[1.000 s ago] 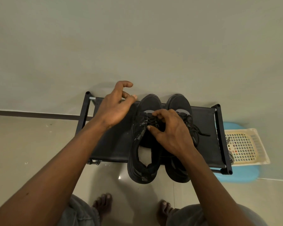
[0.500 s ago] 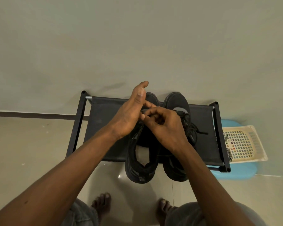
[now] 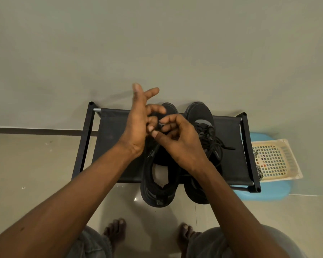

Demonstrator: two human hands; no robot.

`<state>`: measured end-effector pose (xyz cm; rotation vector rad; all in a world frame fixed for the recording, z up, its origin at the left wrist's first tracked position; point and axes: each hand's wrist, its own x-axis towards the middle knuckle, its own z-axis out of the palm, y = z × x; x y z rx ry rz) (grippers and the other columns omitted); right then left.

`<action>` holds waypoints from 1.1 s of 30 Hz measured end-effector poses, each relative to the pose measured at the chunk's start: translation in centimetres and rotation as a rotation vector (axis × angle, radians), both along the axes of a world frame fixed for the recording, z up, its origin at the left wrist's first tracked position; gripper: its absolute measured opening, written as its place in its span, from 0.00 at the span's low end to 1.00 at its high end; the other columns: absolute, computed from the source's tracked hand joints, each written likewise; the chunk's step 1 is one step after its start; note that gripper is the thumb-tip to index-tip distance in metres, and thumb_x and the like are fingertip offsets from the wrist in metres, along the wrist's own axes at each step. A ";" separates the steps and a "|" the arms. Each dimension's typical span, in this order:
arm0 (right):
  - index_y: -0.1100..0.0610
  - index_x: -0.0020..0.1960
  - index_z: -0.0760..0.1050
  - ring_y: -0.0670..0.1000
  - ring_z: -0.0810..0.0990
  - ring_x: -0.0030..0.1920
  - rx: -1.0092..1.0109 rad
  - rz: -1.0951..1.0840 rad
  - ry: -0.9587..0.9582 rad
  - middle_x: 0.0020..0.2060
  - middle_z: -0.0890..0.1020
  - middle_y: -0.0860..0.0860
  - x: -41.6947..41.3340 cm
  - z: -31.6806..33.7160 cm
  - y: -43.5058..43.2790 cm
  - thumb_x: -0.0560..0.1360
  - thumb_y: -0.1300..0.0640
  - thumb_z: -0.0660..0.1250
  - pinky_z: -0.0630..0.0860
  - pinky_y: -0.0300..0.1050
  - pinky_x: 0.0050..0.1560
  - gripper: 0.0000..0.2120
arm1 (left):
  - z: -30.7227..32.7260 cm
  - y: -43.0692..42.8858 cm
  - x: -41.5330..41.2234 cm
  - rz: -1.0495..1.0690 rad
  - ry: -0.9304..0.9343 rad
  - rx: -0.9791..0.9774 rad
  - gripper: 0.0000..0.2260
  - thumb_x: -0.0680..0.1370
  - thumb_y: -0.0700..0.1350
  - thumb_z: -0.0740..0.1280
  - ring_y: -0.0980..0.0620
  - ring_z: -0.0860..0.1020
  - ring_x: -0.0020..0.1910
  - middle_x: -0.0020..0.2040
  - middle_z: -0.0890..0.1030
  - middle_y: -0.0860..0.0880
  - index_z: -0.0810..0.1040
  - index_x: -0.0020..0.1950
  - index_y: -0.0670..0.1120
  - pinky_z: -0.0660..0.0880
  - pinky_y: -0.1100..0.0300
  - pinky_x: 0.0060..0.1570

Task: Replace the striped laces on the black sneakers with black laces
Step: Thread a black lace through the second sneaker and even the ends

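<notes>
The right hand is curling its fingers tightly, thumb and forefinger pinching what looks like the tip of a black lace. It is working just over the left sneaker, which is lying directly beneath both hands on the shoe rack. The left hand is crowding in beside it, two fingers pointing straight up and the others bending inward. Whether it is holding the lace I cannot tell.

The likely trouble is that black is hiding against black. With fingers covering the eyelets, the tip could be entering a wrong hole or slipping from the pinch. A hard tug could also drag this sneaker off, since its heel is overhanging the rack edge nearest the wrists.

The right sneaker, just outside the right hand, is already wearing black laces. The striped lace is hanging from the basket well beyond it.
</notes>
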<state>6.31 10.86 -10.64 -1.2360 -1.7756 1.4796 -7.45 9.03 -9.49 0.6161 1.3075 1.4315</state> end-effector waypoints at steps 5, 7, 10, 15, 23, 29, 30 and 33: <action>0.50 0.62 0.74 0.35 0.77 0.33 0.033 0.056 -0.034 0.49 0.86 0.46 -0.8 -0.3 -0.6 0.73 0.55 0.78 0.70 0.36 0.39 0.21 | 0.3 0.4 -0.7 0.110 -0.268 0.086 0.36 0.82 0.71 0.47 0.54 0.59 0.28 0.37 0.74 0.50 0.75 0.72 0.44 0.56 0.60 0.24; 0.52 0.60 0.76 0.38 0.80 0.35 0.028 0.011 0.012 0.46 0.87 0.46 -1.1 0.0 -0.5 0.75 0.58 0.77 0.73 0.37 0.39 0.17 | 0.7 0.6 -0.5 0.130 -0.285 0.103 0.36 0.82 0.70 0.50 0.54 0.61 0.29 0.38 0.74 0.50 0.75 0.72 0.43 0.59 0.60 0.25; 0.53 0.53 0.81 0.45 0.85 0.38 -0.012 -0.132 0.051 0.41 0.87 0.48 -0.8 -0.1 0.1 0.76 0.57 0.76 0.81 0.48 0.41 0.07 | 0.9 0.8 -0.5 0.109 -0.195 0.054 0.30 0.78 0.68 0.59 0.53 0.76 0.37 0.49 0.81 0.48 0.75 0.71 0.48 0.73 0.59 0.36; 0.55 0.48 0.82 0.50 0.87 0.42 -0.070 -0.300 0.133 0.41 0.88 0.51 0.1 0.2 0.6 0.76 0.55 0.76 0.79 0.44 0.39 0.05 | -0.1 -0.1 0.1 0.074 0.539 -0.168 0.29 0.79 0.63 0.70 0.63 0.80 0.51 0.59 0.79 0.56 0.66 0.76 0.55 0.79 0.58 0.55; 0.52 0.45 0.83 0.45 0.85 0.38 0.151 -0.232 -0.017 0.38 0.86 0.46 -0.1 0.0 0.3 0.75 0.55 0.77 0.81 0.44 0.40 0.04 | -0.4 0.4 0.5 0.026 0.270 -0.087 0.03 0.77 0.45 0.77 0.56 0.83 0.39 0.38 0.86 0.50 0.87 0.44 0.48 0.81 0.58 0.43; 0.52 0.42 0.82 0.47 0.83 0.35 0.124 -0.167 -0.214 0.33 0.84 0.48 1.9 1.2 1.7 0.77 0.48 0.73 0.84 0.48 0.41 0.10 | -0.6 0.6 -1.7 0.029 0.181 -0.061 0.02 0.80 0.40 0.73 0.55 0.80 0.37 0.40 0.86 0.49 0.85 0.48 0.46 0.75 0.66 0.36; 0.52 0.41 0.82 0.49 0.83 0.35 0.084 -0.144 -0.263 0.33 0.84 0.49 2.4 1.2 1.9 0.77 0.46 0.73 0.84 0.51 0.42 0.11 | -0.8 0.5 -2.1 -0.012 0.235 -0.060 0.02 0.80 0.40 0.73 0.56 0.81 0.36 0.39 0.86 0.49 0.85 0.48 0.45 0.75 0.66 0.35; 0.51 0.43 0.80 0.46 0.82 0.33 0.010 0.033 -0.455 0.33 0.83 0.49 3.1 1.0 1.7 0.72 0.41 0.77 0.83 0.47 0.39 0.14 | -1.3 -0.1 -2.7 -0.220 0.469 -0.089 0.02 0.80 0.41 0.73 0.56 0.81 0.35 0.38 0.86 0.49 0.85 0.48 0.46 0.77 0.64 0.37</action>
